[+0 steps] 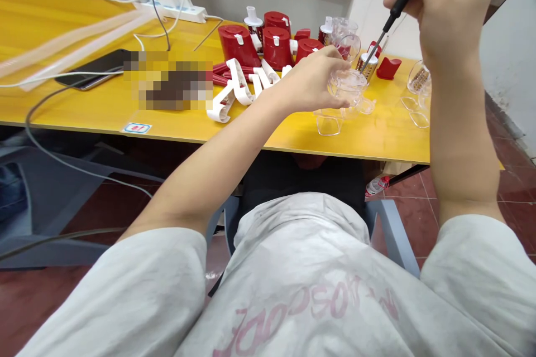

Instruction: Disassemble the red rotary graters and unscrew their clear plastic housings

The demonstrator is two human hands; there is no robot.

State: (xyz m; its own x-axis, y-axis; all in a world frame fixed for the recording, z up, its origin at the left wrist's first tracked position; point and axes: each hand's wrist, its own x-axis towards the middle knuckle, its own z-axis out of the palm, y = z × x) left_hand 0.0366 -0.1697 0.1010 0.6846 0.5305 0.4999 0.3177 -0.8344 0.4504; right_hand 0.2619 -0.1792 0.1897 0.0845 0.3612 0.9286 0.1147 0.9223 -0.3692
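My left hand (320, 81) is wrapped round a clear plastic part (352, 86) and steadies it over the yellow table. In my right hand (446, 3), raised high at the upper right, is a screwdriver (400, 5) with a red and black handle. Its shaft slants down to the left, and the tip meets the clear part's far edge; whether a screw sits there is too small to tell. Just behind the tip stands a perforated metal grater drum (368, 67). White crank handles (239, 83) lie to the left of my left hand.
Several red plastic housings (238, 47) stand at the back of the table (268, 136). More clear parts (414, 114) lie at the right, near a small red piece (388, 68). To the left are a phone (103, 67), cables and a power strip (176, 9).
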